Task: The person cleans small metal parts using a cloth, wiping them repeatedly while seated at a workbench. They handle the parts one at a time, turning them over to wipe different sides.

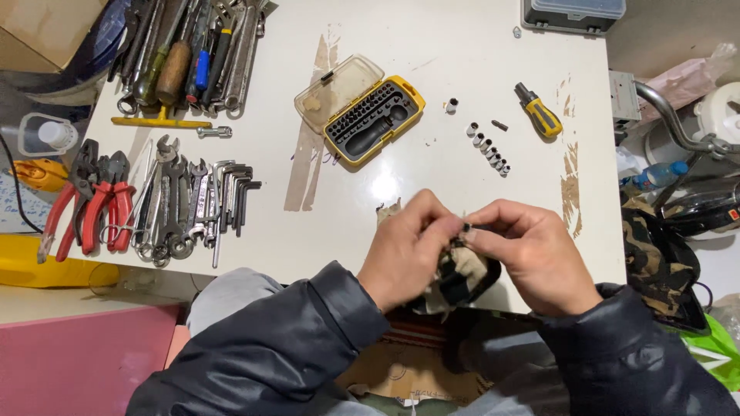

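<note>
Both hands are meeting over the white tabletop's (462,46) near edge, the left hand (408,250) and right hand (532,258) pinching narrowly from either side a small dark metal bit (465,228), equally near, above a beige-and-black fabric pouch (462,277).

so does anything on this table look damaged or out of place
The white table is worn: brown patches where the surface has peeled, left of the open bit case and near the right edge. One socket sits apart from the socket row.
</note>
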